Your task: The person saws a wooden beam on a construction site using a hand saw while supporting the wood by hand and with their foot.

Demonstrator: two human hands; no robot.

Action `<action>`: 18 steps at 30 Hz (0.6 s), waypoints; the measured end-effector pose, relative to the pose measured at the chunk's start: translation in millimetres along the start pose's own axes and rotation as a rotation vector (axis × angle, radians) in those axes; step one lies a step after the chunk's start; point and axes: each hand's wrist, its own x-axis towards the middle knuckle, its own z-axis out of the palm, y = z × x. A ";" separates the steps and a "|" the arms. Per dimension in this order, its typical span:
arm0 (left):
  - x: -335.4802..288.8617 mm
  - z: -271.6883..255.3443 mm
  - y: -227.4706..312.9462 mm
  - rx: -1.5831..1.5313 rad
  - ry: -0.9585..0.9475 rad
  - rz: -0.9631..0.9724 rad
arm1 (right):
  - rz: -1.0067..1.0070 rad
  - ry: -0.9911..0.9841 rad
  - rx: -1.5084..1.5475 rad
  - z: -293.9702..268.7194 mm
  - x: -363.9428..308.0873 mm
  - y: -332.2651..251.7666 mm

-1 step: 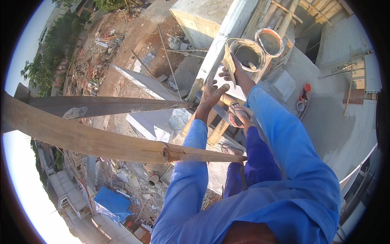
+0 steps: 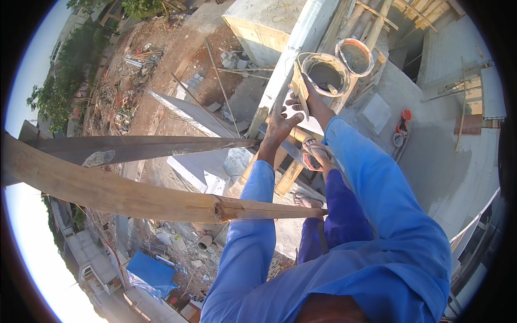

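My right hand [image 2: 316,103] grips a flat, yellowish plastering float [image 2: 299,90], tilted on edge beside the pale wall [image 2: 291,58]. To its left, my left hand [image 2: 281,128] is at the near end of that wall with thumb and fingers apart, holding nothing that I can see. Whether its fingertips touch the wall, I cannot tell. Just beyond my right hand stands a bucket [image 2: 346,74] with grey mortar and a handled tool inside. Behind it is a smaller bucket [image 2: 371,65], also with grey material.
A thick bamboo pole [image 2: 134,192] crosses over my left arm; a darker beam [image 2: 161,145] lies beyond it. My sandalled feet [image 2: 318,151] stand on narrow planks [image 2: 290,177] high above rubble. A white block [image 2: 376,114] and red containers [image 2: 406,115] sit lower right.
The whole view has shifted very slightly. Both hands and the float keep practically the same position by the wall.
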 end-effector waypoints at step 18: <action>41.7 -10.3 29.5 -0.062 0.009 0.113 | -0.509 -0.196 -0.312 30.2 17.2 11.0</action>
